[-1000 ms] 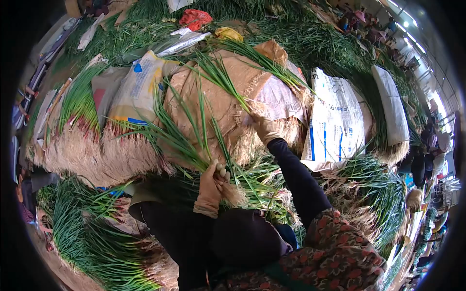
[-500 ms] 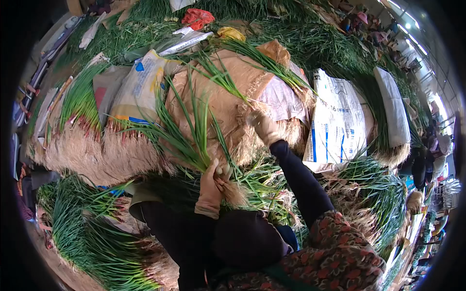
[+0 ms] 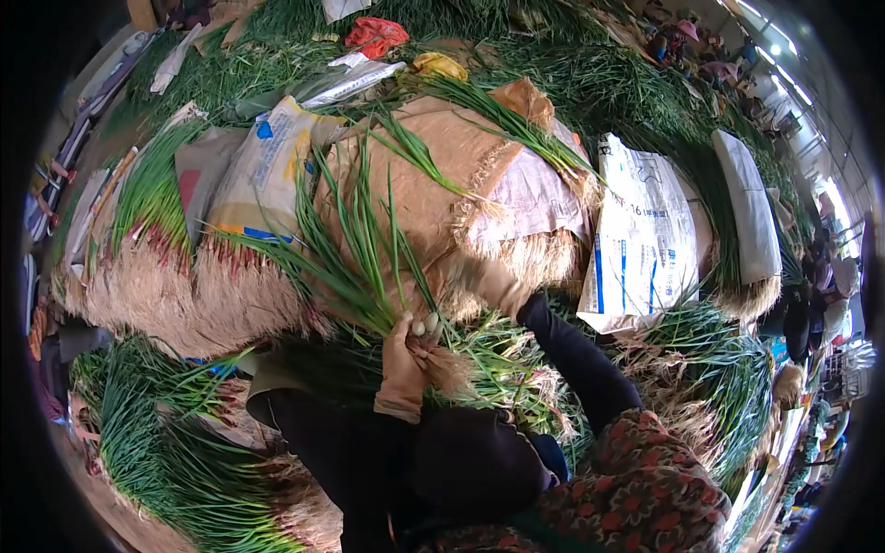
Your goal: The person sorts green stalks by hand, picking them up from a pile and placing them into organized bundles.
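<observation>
My left hand (image 3: 404, 369), in a pale glove, is closed around a bunch of green onions (image 3: 369, 276). Their long leaves fan up and to the left, while white bulbs and stringy roots stick out to the right of the fingers. My right hand (image 3: 498, 286), also gloved, is smeared by motion, so its fingers do not show clearly. It hovers in front of the brown sack cover (image 3: 406, 203), right of the held bunch. A few loose green onions (image 3: 433, 170) lie on that cover, roots pointing right.
Rooted bundles of green onions (image 3: 152, 198) stand in a row on the left, partly under a printed sack (image 3: 263, 166). A white printed sack (image 3: 641, 230) covers more on the right. Loose green onions (image 3: 157, 452) are heaped nearby. A red plastic bag (image 3: 376, 35) lies at the back.
My right hand has moved down, away from the loose green onions on the sack cover, which now lie free of it. My left hand still grips its bunch, almost in the same place.
</observation>
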`<state>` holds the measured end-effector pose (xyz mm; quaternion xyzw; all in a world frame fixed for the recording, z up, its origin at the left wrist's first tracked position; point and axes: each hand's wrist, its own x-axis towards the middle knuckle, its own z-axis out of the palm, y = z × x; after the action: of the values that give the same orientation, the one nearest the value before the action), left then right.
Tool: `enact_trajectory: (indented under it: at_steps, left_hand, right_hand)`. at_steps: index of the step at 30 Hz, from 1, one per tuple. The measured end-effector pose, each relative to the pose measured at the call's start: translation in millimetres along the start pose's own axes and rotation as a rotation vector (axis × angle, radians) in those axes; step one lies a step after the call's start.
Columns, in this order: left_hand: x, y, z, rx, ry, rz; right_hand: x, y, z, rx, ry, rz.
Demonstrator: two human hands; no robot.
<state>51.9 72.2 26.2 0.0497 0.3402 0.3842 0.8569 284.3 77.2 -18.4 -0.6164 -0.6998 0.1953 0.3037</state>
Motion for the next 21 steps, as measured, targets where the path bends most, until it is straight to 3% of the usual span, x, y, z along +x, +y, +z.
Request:
enact_trajectory:
  at_steps: [3,4,5,7,10,11,13,16,17,18,20,21]
  left_hand:
    - [-2,3,-3,-0.033,-0.045,-0.016]
    - [-4,6,-3,-0.022,-0.066,-0.016]
    - [2,6,-10,-0.072,-0.163,-0.05]
    - [3,5,-12,-0.037,-0.16,-0.033]
    - [4,3,-10,-0.033,-0.094,-0.047]
    - [6,3,-11,0.016,-0.089,-0.067]
    - [13,-3,-17,0.05,-0.043,-0.093]
    - [17,-6,-29,0.04,-0.071,-0.148]
    - [25,-11,-42,0.059,-0.067,-0.139]
    - [18,-9,-34,0.041,-0.031,-0.134]
    - [1,-6,-5,0.005,0.031,-0.124]
    - [10,-11,-17,0.047,-0.053,-0.131]
  right_hand:
    - [54,31,-45,-0.181,0.382,0.336]
    - [61,26,-53,-0.377,0.495,0.347]
    - [64,30,-51,-0.393,0.402,0.416]
    - [71,36,-45,-0.427,0.215,0.553]
    - [43,11,-11,-0.402,0.328,0.059]
    - [27,-25,-13,-0.379,-0.013,0.271]
    - [-7,-110,-22,-0.176,-0.337,0.366]
    - [-68,-92,26,0.281,-0.206,-0.017]
    - [-70,-86,12,0.253,-0.433,0.028]
    - [-78,-51,28,0.487,-0.374,-0.083]
    - [-61,-41,16,1.125,-0.42,0.416]
    - [-45,-43,18,0.597,-0.3,0.452]
